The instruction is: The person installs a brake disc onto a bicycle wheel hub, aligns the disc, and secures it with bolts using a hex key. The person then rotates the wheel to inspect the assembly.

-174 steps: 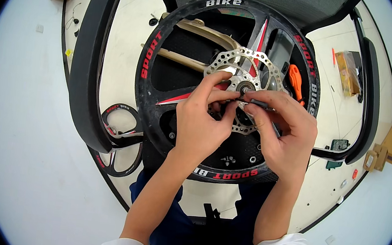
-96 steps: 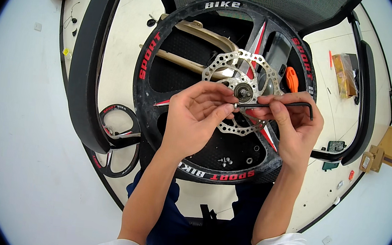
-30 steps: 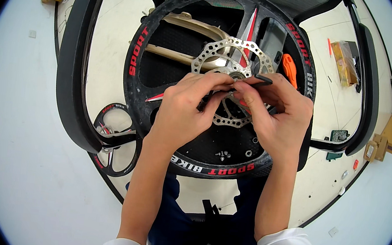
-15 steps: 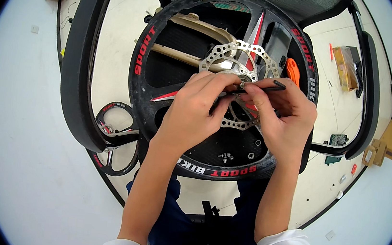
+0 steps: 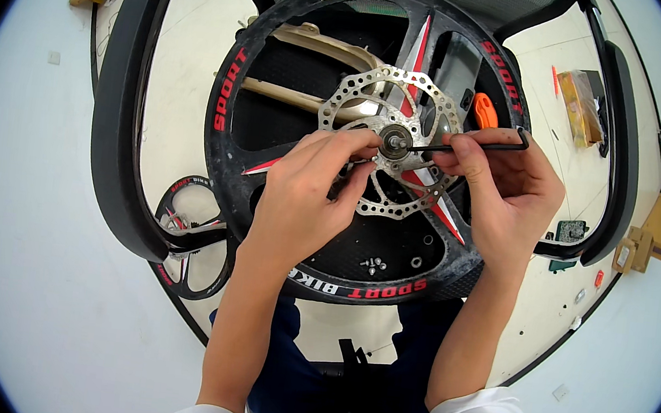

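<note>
1. The black wheel (image 5: pixel 263 223) is lying flat on the person's lap in the middle of the scene, with the perforated brake disc (image 5: pixel 375 97) sitting on its hub.
2. The left hand (image 5: pixel 307 196) is curling over the near left edge of the disc, fingertips pressing close to the hub.
3. The right hand (image 5: pixel 504 185) is pinching the black hex key (image 5: pixel 476 148), whose tip is reaching a bolt beside the hub.
4. Judging by this, the disc bolts are only partly dealt with; small loose bolts (image 5: pixel 373 265) are resting on the wheel's near side.
5. A smaller wheel (image 5: pixel 188 251) is lying on the floor at near left.
</note>
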{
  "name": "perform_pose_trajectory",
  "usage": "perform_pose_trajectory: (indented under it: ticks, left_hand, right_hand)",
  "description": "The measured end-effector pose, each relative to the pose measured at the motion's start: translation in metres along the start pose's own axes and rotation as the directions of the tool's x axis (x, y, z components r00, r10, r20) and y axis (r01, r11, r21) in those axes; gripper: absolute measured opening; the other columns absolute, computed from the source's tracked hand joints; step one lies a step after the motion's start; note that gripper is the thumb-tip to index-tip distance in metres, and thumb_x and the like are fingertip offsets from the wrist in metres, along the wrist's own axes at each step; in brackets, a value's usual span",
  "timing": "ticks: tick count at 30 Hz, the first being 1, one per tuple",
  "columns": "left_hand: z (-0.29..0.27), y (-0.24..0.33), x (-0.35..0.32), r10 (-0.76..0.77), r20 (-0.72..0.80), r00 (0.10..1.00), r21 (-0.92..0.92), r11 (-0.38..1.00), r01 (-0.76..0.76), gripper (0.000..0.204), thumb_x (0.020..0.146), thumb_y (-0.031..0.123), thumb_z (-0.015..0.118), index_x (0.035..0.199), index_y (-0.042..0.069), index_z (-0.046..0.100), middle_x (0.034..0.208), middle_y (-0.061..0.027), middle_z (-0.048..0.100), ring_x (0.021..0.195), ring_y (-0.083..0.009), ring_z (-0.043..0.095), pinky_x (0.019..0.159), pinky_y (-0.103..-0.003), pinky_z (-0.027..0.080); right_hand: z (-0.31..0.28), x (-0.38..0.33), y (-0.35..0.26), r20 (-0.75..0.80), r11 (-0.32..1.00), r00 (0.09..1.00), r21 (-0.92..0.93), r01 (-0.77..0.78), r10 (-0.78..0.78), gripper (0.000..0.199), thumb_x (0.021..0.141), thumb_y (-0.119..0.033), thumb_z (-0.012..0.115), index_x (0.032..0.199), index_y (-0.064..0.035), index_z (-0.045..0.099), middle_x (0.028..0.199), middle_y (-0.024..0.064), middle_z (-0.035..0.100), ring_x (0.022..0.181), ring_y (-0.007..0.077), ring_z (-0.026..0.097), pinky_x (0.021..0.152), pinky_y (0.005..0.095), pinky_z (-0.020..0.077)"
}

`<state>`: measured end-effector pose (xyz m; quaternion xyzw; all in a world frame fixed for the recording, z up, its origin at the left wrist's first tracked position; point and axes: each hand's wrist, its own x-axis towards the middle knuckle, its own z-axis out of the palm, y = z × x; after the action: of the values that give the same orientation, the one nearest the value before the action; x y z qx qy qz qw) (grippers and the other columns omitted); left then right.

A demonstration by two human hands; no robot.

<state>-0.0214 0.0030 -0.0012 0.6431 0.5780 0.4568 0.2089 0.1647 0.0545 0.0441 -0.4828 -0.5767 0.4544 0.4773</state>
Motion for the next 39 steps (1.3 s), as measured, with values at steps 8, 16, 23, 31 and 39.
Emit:
perform_pose_trajectory:
  ticks: [8,16,23,31,39]
  left_hand:
    - [0.007,0.005,0.002,0.011,-0.014,1.000,0.023,1.000,-0.011,0.032,0.080,-0.008,0.072,0.110,0.003,0.066,0.093,-0.0108,0.070,0.082,-0.0256,0.070,0.069,-0.035,0.057]
    - [0.008,0.006,0.003,0.086,0.019,0.996,0.127,0.988,-0.088,0.032,0.077,-0.012,0.073,0.107,0.001,0.067,0.094,-0.0102,0.074,0.091,-0.0208,0.076,0.079,-0.029,0.058]
    - [0.015,0.005,-0.001,-0.060,-0.074,0.995,-0.033,0.998,0.057,0.036,0.076,-0.008,0.075,0.109,0.003,0.065,0.096,-0.0089,0.076,0.091,-0.0223,0.075,0.079,-0.031,0.058]
    - [0.016,0.002,0.000,-0.104,-0.090,0.990,-0.074,0.992,0.098,0.039,0.077,-0.004,0.077,0.112,0.002,0.061,0.095,-0.0076,0.078,0.087,-0.0163,0.075,0.081,-0.028,0.057]
    - [0.014,0.007,0.001,-0.200,-0.080,0.977,-0.151,0.971,0.186,0.040,0.077,-0.003,0.078,0.113,0.002,0.062,0.098,-0.0068,0.076,0.081,-0.0142,0.073,0.078,-0.026,0.057]
  right_hand:
    - [0.001,-0.001,-0.004,0.029,1.000,1.000,-0.017,0.009,-0.009,0.010,0.091,0.003,0.072,0.098,0.0084,0.068,0.087,0.0161,0.076,0.078,0.0201,0.076,0.069,0.0267,0.0609]
    - [0.001,-0.002,-0.004,0.046,0.999,0.999,-0.028,0.025,-0.023,0.009,0.091,0.005,0.072,0.098,0.0088,0.068,0.089,0.0176,0.076,0.079,0.0218,0.077,0.071,0.0279,0.0617]
    - [0.000,-0.002,0.002,0.115,1.000,0.993,0.014,0.028,-0.029,0.009,0.090,0.005,0.072,0.097,0.0081,0.069,0.089,0.0160,0.075,0.079,0.0212,0.076,0.072,0.0283,0.0617]
    - [0.011,-0.005,0.000,0.153,0.999,0.988,-0.046,-0.012,0.019,0.010,0.090,0.003,0.072,0.098,0.0081,0.068,0.090,0.0148,0.076,0.081,0.0204,0.076,0.075,0.0289,0.0615]
    - [0.014,-0.006,0.008,0.182,0.988,0.983,-0.155,0.028,0.000,0.011,0.091,0.002,0.072,0.099,0.0078,0.068,0.092,0.0142,0.076,0.083,0.0197,0.076,0.075,0.0281,0.0614]
